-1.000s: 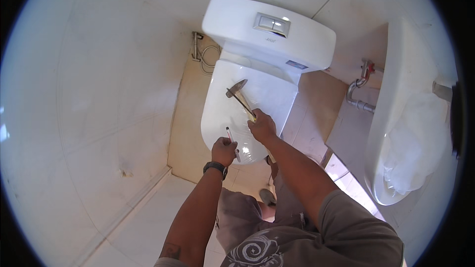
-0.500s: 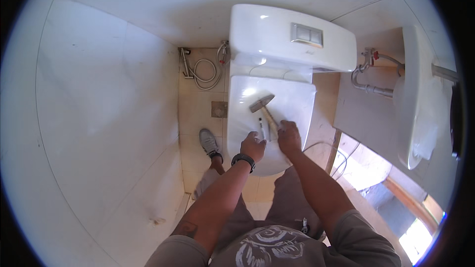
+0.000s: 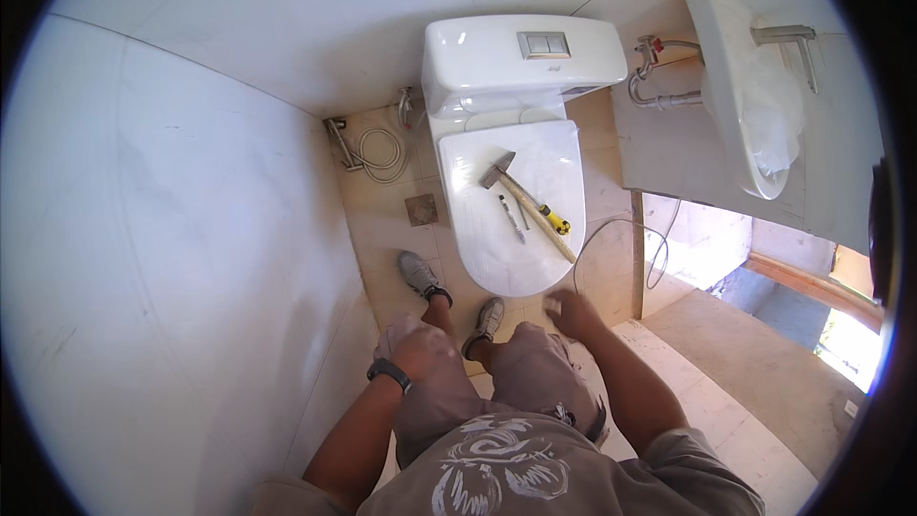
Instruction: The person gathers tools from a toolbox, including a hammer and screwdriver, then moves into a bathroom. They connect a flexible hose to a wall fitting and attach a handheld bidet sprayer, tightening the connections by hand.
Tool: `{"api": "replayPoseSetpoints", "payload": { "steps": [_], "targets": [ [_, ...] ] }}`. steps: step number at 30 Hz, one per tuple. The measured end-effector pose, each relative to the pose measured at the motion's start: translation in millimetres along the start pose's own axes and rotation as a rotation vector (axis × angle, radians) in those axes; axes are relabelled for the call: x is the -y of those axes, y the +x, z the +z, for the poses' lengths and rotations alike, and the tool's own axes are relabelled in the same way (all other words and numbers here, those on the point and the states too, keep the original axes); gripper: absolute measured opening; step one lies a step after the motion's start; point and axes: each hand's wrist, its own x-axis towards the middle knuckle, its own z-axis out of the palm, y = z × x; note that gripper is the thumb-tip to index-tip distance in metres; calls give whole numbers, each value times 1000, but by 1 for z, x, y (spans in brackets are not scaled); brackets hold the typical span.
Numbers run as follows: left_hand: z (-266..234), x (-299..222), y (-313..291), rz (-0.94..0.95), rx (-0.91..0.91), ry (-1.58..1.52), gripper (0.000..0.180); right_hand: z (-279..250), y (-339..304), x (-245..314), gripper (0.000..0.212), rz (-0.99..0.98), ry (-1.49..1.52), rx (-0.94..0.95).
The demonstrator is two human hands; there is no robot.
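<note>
A hammer with a wooden handle lies slantwise on the closed white toilet lid. Against its handle rests a screwdriver with a yellow and black grip. To the left of the hammer is a slim pen-like marker, white with dark parts. My left hand, below a dark wristwatch, is over my left thigh; its fingers do not show clearly. Past the front right of the toilet, my right hand hangs with fingers apart and nothing visible in them, slightly blurred.
The toilet tank stands against the back wall. A hose with a sprayer lies at the back left, near a floor drain. On the right are a wall basin and its pipes. A thin cable loops by a doorway.
Both hands have left the toilet lid and drawn back toward me. The hammer, held by my right hand before, now lies let go. My view has shifted, and a second shoe shows.
</note>
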Motion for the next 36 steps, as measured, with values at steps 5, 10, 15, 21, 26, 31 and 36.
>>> {"api": "replayPoseSetpoints", "payload": {
  "steps": [5,10,15,21,26,31,36],
  "targets": [
    [42,-40,-70,232,380,404,32,48,-123,2,35,-347,-348,791],
    [52,-48,-105,306,373,532,27,57,-136,-4,31,-311,44,525],
    [59,-78,-83,239,358,843,22,37,-182,-58,28,-248,9,336],
    [65,-114,-65,382,362,944,23,37,-195,-88,28,-270,21,133],
    [45,-125,-58,231,566,628,30,17,-201,-93,26,-186,197,441],
    [23,-109,-30,276,585,374,32,42,-136,-81,29,-386,325,374],
    [-4,-58,40,76,389,330,34,61,-84,-86,32,-524,424,241]
  ]
}}
